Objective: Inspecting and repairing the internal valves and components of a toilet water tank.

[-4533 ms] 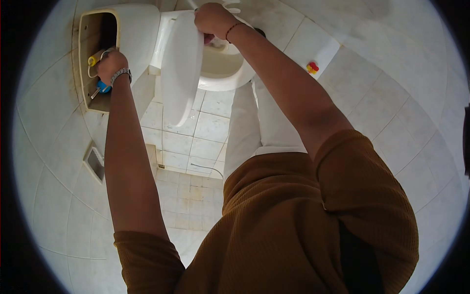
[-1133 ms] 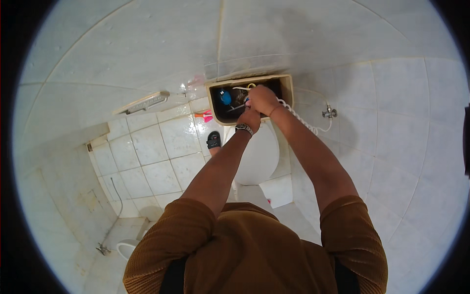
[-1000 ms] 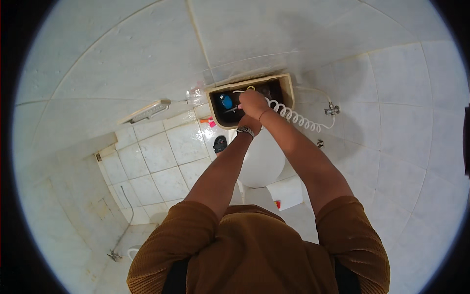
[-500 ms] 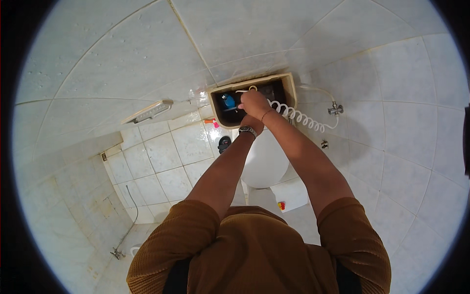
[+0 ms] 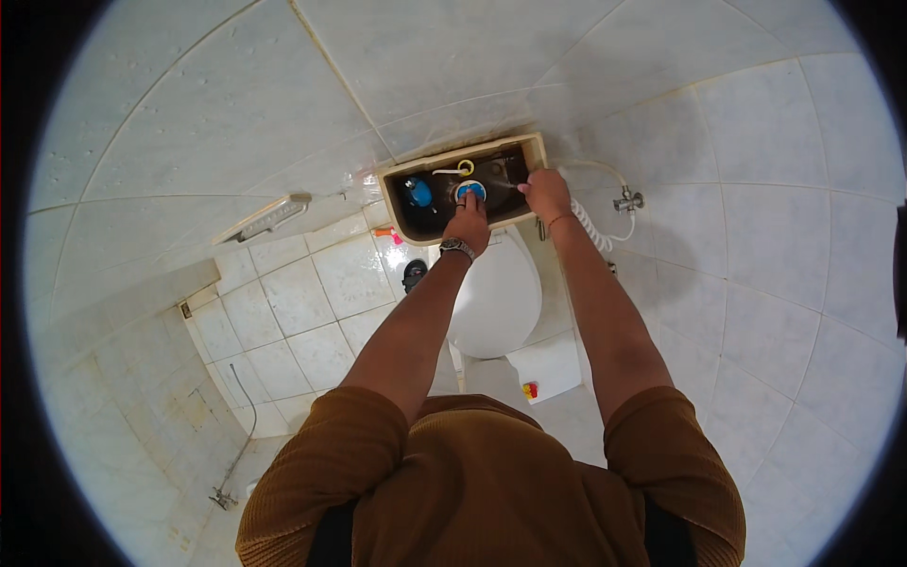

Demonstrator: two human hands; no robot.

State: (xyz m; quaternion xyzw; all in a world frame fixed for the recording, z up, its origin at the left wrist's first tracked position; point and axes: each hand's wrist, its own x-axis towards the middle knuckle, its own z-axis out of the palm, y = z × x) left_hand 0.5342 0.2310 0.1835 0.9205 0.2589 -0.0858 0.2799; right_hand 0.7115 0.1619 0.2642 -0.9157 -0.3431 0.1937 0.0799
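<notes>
An open toilet cistern [image 5: 390,210], beige-rimmed and dark inside, stands against the wall. My left hand [image 5: 467,227] reaches over its near edge, fingers closed on the top of a blue and white flush valve [image 5: 470,192]. At the cistern's right end, my right hand [image 5: 548,196] is closed in a pinch; a thin pale thing seems to stick out leftward from the fingertips, too small to name. Left of the valve sits a blue float part [image 5: 418,193]. Behind the valve lies a yellow ring [image 5: 466,167] with a white strip.
The white toilet lid [image 5: 496,298] is below the cistern. A coiled white hose [image 5: 590,227] hangs beside my right wrist, near a wall tap [image 5: 627,200]. A pink and orange item [image 5: 387,233] and a dark shoe [image 5: 414,275] lie on the left floor. A shelf [image 5: 265,219] juts out.
My hands were together over the cistern's middle. The right has moved to its right end, the left now rests on the valve, and the coiled hose hangs lower, off the cistern.
</notes>
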